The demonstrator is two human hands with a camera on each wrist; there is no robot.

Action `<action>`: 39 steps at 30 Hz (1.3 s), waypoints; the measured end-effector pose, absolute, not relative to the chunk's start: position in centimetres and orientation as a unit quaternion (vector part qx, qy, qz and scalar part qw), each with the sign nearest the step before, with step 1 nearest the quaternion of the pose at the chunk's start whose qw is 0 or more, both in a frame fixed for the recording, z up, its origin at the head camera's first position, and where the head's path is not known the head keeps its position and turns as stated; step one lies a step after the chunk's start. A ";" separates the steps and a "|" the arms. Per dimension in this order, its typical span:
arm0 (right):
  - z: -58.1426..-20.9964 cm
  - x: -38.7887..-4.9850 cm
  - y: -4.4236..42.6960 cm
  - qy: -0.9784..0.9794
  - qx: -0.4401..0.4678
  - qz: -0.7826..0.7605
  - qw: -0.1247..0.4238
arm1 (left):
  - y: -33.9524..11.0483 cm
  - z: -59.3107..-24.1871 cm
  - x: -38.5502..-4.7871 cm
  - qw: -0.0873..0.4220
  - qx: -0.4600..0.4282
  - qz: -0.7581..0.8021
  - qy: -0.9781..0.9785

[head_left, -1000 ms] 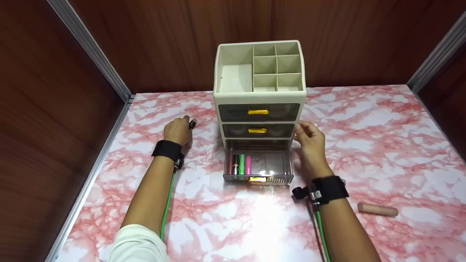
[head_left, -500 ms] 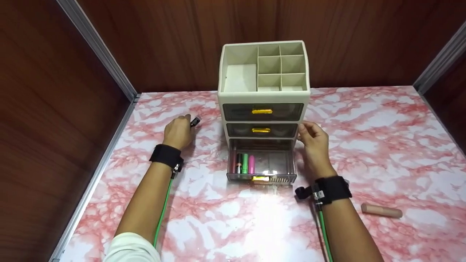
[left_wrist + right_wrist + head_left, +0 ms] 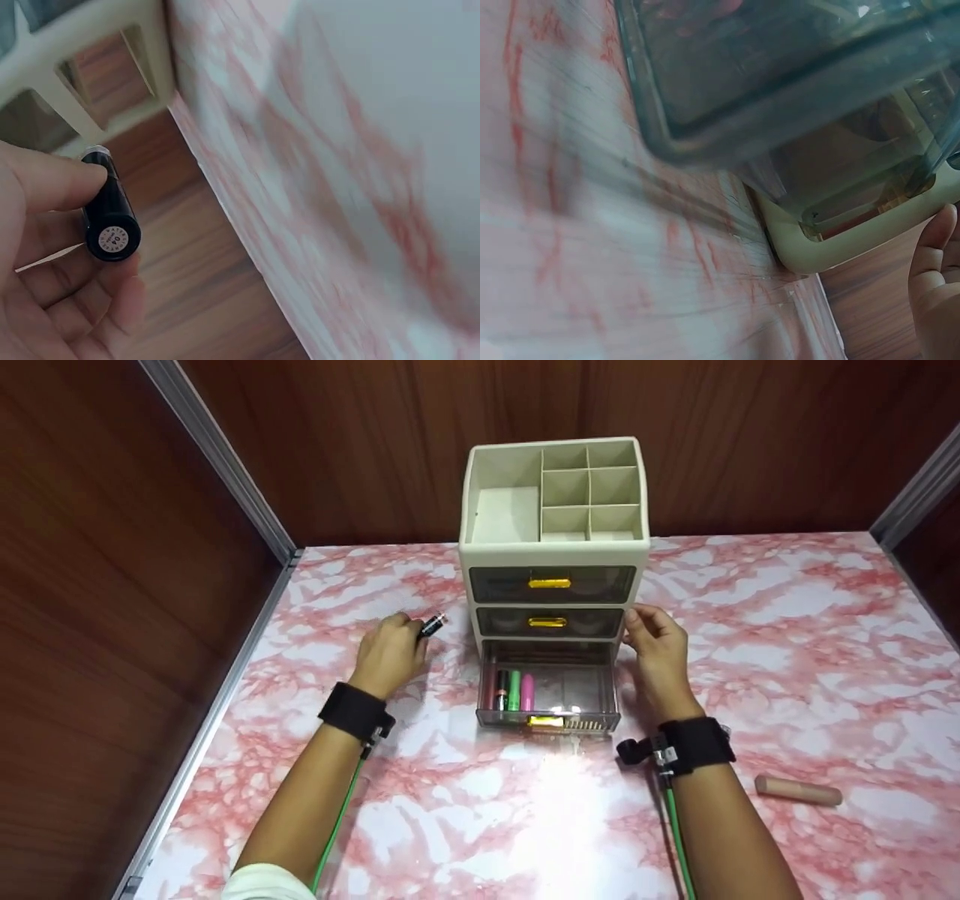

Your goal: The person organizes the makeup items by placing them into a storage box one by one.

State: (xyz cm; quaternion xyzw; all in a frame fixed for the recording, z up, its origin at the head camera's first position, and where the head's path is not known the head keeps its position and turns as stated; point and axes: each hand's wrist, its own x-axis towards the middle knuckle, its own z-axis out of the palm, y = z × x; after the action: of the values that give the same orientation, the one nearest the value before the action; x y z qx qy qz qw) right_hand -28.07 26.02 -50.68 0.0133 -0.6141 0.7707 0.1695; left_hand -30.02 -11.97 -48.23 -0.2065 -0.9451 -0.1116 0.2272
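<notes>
My left hand [image 3: 390, 654] pinches a small black lipstick tube [image 3: 433, 625] to the left of the drawer organizer [image 3: 553, 554]. In the left wrist view, the thumb presses on the lipstick from above, and its round end label points at the camera. My right hand [image 3: 663, 658] rests at the organizer's right side, its thumb by the front edge and its fingers loosely bent. The bottom drawer [image 3: 547, 721] is pulled out. Inside it lie a black tube [image 3: 502, 690], a green tube [image 3: 514, 691] and a pink tube [image 3: 528, 691] side by side.
The two upper drawers [image 3: 551, 585] are closed, with gold handles. Divided compartments form the organizer's top. A beige tube [image 3: 798, 790] lies at the right, near my right forearm. Wood-grain panels [image 3: 375, 450] border the pink marbled table [image 3: 442, 825].
My left hand has moved slightly toward the organizer with the lipstick in its grip, and more of the tube now shows. The right hand stays at the organizer's side. The head view has shifted slightly.
</notes>
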 end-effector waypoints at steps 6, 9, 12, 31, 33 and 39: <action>-50.8 -28.2 26.1 -0.621 0.013 0.765 0.169 | -11.4 -48.2 -28.0 0.211 -0.207 -0.164 -0.941; -50.8 -28.2 26.1 -0.620 0.019 0.765 0.173 | -11.4 -48.4 -27.1 0.198 -0.201 -0.191 -0.940; -50.9 -28.3 26.1 -0.613 0.022 0.769 0.178 | -11.2 -48.5 -26.3 0.189 -0.202 -0.207 -0.938; -50.8 -28.4 26.1 -0.609 0.019 0.770 0.189 | -8.0 -47.9 -23.3 0.228 -0.304 -0.229 -0.896; -50.8 -28.4 26.0 -0.608 0.015 0.771 0.186 | -7.6 -47.8 -23.2 0.228 -0.320 -0.228 -0.891; -50.9 -28.2 25.9 -0.604 0.011 0.776 0.182 | -6.3 -47.4 -23.0 0.228 -0.351 -0.218 -0.882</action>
State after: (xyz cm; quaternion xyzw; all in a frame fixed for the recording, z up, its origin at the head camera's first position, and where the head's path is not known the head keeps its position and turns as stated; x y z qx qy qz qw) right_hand -28.25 25.94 -50.94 0.0112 -0.6035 0.7762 0.1822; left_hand -23.00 -6.29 -47.42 -0.3507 -0.8819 -0.2180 0.2276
